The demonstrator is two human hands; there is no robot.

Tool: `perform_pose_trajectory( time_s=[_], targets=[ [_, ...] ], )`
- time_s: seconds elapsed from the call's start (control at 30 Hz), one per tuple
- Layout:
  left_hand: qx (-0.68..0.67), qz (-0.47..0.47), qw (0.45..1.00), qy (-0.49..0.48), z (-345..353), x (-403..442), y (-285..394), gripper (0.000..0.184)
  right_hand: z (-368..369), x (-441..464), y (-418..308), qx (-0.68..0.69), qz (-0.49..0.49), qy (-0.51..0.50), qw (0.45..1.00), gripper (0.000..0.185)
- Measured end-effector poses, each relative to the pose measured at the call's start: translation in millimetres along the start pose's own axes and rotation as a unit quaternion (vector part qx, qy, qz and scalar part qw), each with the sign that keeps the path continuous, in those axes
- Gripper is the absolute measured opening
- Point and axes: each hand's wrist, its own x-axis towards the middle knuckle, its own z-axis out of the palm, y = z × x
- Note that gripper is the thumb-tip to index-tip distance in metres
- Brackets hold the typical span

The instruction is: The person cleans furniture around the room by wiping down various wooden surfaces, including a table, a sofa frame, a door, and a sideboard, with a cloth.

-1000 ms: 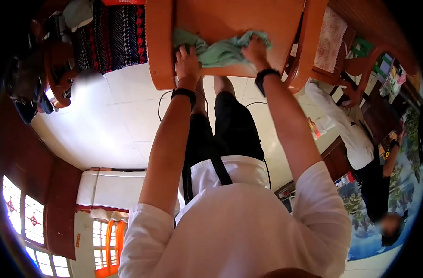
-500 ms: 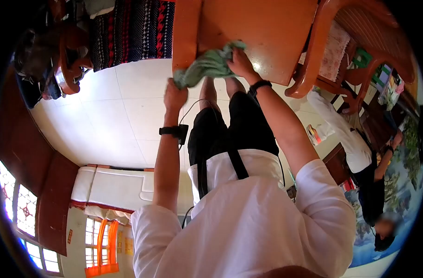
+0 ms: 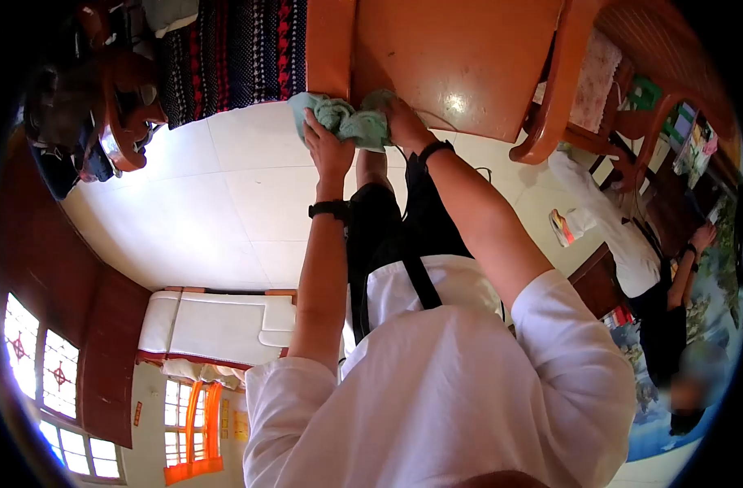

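A damp-looking green cloth (image 3: 339, 119) is bunched between my two hands, by the near edge of the orange-brown wooden table (image 3: 453, 61). My left hand (image 3: 329, 150) grips its left part, fingers bent over the folds. At the cloth's right end, my right hand (image 3: 406, 126) is closed around the fabric beside the table edge. Some of the right fingers are hidden by the cloth. Both wrists wear black bands.
A patterned dark textile (image 3: 233, 57) lies left of the table, and a carved wooden chair (image 3: 550, 106) stands right. Another person (image 3: 623, 220) is at the far right. A white padded seat (image 3: 217, 325) is behind me at left. Pale floor tiles (image 3: 184, 187) show between.
My hands have come closer together, the left moving right and the right moving left. The cloth, stretched and twisted between them before, is now gathered into a bunch.
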Motion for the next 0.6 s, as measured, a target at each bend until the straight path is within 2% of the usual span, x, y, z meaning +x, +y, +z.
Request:
perform_pose_trajectory(
  time_s=[0.07,0.1,0.2,0.27,0.3,0.33,0.4,0.47,0.6],
  targets=[
    [0.001,-0.028,0.999,-0.020,-1.3,-8.6,-7.1,0.111,-21.9,-16.6,-17.9,-0.065,0.038,-0.069,0.995,0.052],
    [-0.018,-0.031,0.999,-0.039,-0.9,-5.5,-18.5,0.111,-20.9,-15.7,-9.7,-0.022,0.085,-0.119,0.989,0.054],
    [-0.048,-0.052,0.995,-0.069,-8.7,20.7,-9.7,0.109,-29.3,-11.2,11.3,-0.073,0.073,-0.085,0.991,0.062],
    [-0.023,-0.070,0.991,-0.115,-20.5,35.9,3.9,0.109,-39.8,5.4,39.1,-0.058,0.073,-0.055,0.994,0.060],
    [-0.024,-0.033,0.995,-0.093,-18.9,49.0,7.7,0.111,-64.6,18.0,32.8,-0.041,0.117,-0.047,0.991,0.061],
    [-0.024,-0.034,0.995,-0.093,-16.7,63.8,12.2,0.111,-86.3,30.2,24.5,-0.023,0.161,-0.040,0.986,0.061],
    [-0.017,0.040,0.998,-0.046,-14.2,96.4,27.4,0.115,-111.8,52.9,15.9,-0.092,0.181,0.075,0.976,0.064],
    [-0.028,0.077,0.996,-0.027,-21.3,121.6,52.1,0.117,-132.7,73.1,16.2,-0.104,0.116,0.127,0.980,0.066],
    [-0.006,0.059,0.997,-0.058,-20.4,146.3,57.5,0.116,-134.6,78.5,23.3,-0.074,0.108,0.095,0.987,0.065]
  ],
)
